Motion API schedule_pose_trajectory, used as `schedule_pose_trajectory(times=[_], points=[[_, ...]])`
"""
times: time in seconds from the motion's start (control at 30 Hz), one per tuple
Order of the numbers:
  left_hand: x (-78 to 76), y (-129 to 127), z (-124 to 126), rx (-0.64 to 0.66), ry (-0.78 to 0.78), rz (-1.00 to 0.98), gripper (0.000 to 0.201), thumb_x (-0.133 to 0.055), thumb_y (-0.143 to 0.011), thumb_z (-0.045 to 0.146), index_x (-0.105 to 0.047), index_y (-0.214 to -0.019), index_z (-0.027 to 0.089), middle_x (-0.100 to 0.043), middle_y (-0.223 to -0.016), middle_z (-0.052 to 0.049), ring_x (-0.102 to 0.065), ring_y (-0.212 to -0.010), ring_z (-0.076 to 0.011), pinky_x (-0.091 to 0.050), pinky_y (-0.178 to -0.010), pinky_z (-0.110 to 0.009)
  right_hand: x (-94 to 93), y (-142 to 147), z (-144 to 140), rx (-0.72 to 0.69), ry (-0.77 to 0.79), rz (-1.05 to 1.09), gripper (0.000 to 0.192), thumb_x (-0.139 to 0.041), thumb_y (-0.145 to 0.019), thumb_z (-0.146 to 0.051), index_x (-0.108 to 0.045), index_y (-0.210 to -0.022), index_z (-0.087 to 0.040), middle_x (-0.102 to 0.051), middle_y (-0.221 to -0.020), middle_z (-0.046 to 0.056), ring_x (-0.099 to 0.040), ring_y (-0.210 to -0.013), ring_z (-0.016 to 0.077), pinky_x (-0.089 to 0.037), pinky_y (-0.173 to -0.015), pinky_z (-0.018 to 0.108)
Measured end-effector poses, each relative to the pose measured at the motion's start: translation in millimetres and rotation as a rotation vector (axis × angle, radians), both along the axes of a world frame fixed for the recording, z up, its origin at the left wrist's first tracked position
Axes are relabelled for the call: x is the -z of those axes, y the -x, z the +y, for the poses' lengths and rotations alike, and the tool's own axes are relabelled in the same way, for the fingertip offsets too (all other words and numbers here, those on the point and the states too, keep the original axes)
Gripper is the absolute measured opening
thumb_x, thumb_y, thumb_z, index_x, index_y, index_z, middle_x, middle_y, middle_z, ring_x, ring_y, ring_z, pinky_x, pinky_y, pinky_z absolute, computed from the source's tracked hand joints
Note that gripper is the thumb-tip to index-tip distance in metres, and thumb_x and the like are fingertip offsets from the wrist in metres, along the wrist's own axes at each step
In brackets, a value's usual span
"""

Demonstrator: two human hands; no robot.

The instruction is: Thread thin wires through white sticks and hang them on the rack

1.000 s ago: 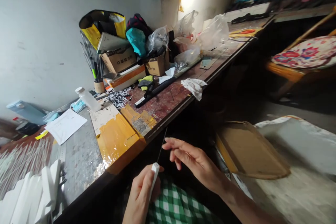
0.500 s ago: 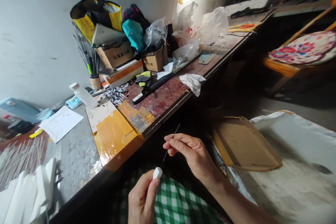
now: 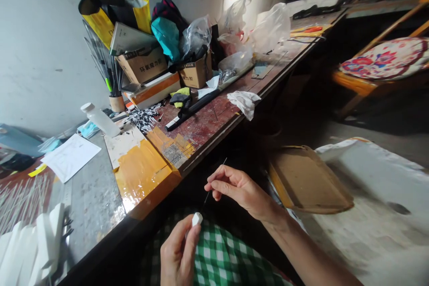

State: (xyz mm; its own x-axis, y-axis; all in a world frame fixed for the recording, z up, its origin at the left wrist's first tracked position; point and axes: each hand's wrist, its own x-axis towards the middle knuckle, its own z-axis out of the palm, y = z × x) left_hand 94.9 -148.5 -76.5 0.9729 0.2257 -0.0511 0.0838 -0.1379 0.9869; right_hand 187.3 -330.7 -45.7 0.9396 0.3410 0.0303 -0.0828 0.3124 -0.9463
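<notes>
White strips [image 3: 31, 250]: a row of white pieces lies at the far left end of the workbench [image 3: 94, 201], well left of my hands.
Paper sheet [image 3: 70, 157]: it lies flat on the workbench, behind the white strips and left of the yellow taped patch [image 3: 144, 174].
Plastic bottle [image 3: 99, 119]: it lies on its side on the workbench, just behind the paper sheet.
Yellow taped patch: it covers the workbench's front edge, directly beyond my left hand.
My left hand [image 3: 177, 254]: it sits low, in front of the workbench edge and above my green checked cloth [image 3: 228, 259]. Thumb and fingers are pinched around a small white piece [image 3: 196, 219], whose end sticks up past my fingertips.
Thin dark rod [image 3: 214, 178]: it runs slanting from the white piece up to my right hand, with its tip poking out beyond my fingers toward the workbench edge. Whether its lower end sits inside the white piece I cannot tell.
My right hand [image 3: 239, 190]: it is just right of the left hand, in front of the workbench, fingers curled and pinching the thin dark rod near its upper part.
Crumpled white cloth [image 3: 244, 100]: it hangs over the workbench's front edge, well behind my right hand.
Cardboard tray [image 3: 308, 183]: it lies on the floor right of the workbench, near my right wrist.
</notes>
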Motion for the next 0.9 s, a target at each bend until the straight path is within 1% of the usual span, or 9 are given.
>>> schedule_pose_trajectory(times=[0.13,0.3,0.5,0.6,0.8,0.9], points=[[0.8,-1,-1,0.009,0.012,0.014,0.032,-0.072,-0.076,0.047,-0.079,-0.093,0.02,-0.067,-0.07,-0.004,-0.056,-0.065,-0.0166,-0.042,-0.054,-0.021,4.2,1,2,0.008,0.018,0.037,0.025,-0.074,-0.079,-0.038,-0.061,-0.083,-0.016,-0.072,-0.081,0.002,-0.059,-0.06,0.008,-0.049,-0.061,0.024],[2.7,0,3,-0.003,0.03,0.054,0.036,-0.072,-0.075,0.049,-0.078,-0.094,0.019,-0.066,-0.07,-0.004,-0.056,-0.065,-0.0175,-0.042,-0.054,-0.022,15.7,5,4,0.004,0.024,0.044,0.027,-0.073,-0.08,-0.039,-0.058,-0.079,-0.017,-0.071,-0.079,0.001,-0.059,-0.059,0.0087,-0.049,-0.06,0.024],[6.4,1,5,0.057,-0.022,0.05,0.027,-0.07,-0.079,0.045,-0.077,-0.092,0.023,-0.066,-0.07,-0.002,-0.054,-0.065,-0.0148,-0.04,-0.056,-0.02,22.4,9,8,-0.014,0.047,0.048,0.025,-0.072,-0.082,-0.037,-0.058,-0.077,-0.017,-0.07,-0.078,0.0,-0.059,-0.059,0.0088,-0.05,-0.059,0.024],[7.4,1,4,0.073,-0.013,0.053,0.026,-0.068,-0.08,0.044,-0.077,-0.093,0.022,-0.065,-0.071,-0.002,-0.052,-0.064,-0.0139,-0.04,-0.057,-0.02,24.6,13,12,-0.008,0.061,0.065,0.026,-0.072,-0.081,-0.038,-0.057,-0.075,-0.017,-0.07,-0.076,0.0,-0.059,-0.058,0.0089,-0.05,-0.058,0.024],[10.1,-1,2,0.099,0.058,0.073,0.026,-0.067,-0.082,0.043,-0.076,-0.094,0.021,-0.062,-0.069,-0.001,-0.046,-0.062,-0.0123,-0.036,-0.055,-0.021,33.1,20,22,-0.01,0.098,0.057,0.025,-0.07,-0.083,-0.038,-0.058,-0.077,-0.017,-0.069,-0.076,-0.001,-0.058,-0.059,0.0087,-0.049,-0.06,0.024],[8.6,-4,1,0.108,0.075,0.087,0.028,-0.065,-0.084,0.043,-0.076,-0.098,0.021,-0.06,-0.069,0.0,-0.044,-0.061,-0.0122,-0.035,-0.055,-0.021,31.3,20,24,-0.031,0.058,0.062,0.022,-0.069,-0.084,-0.038,-0.061,-0.084,-0.018,-0.07,-0.082,0.001,-0.06,-0.066,0.0103,-0.049,-0.063,0.024]])
